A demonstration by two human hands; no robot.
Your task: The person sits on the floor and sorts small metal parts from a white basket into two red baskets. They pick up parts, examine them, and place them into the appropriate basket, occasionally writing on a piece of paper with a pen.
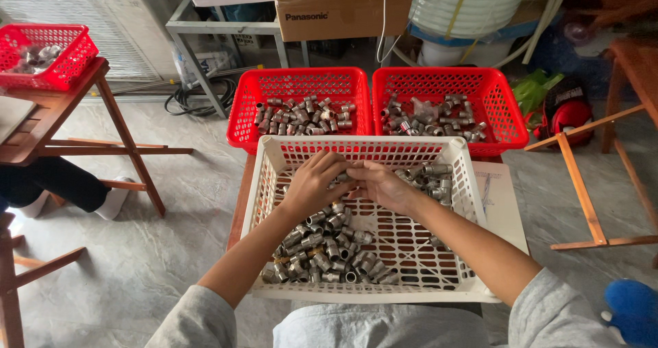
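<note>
White crate point(473, 252) is sitting in front, two red baskets point(301, 80) behind it; left hand point(312, 183) and right hand point(384, 183) are meeting mid-crate, fingers curling onto small metal fittings point(322, 248) — exact grasp hidden — piles lying loose left and right

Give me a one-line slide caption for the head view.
Left hand and right hand meet over small metal pipe fittings in a white plastic basket, two red plastic baskets behind.

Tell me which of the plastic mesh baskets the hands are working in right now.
The white plastic mesh basket nearest the person: both the left hand and right hand are inside it among the metal fittings. The other baskets are red and lie farther away.
</note>
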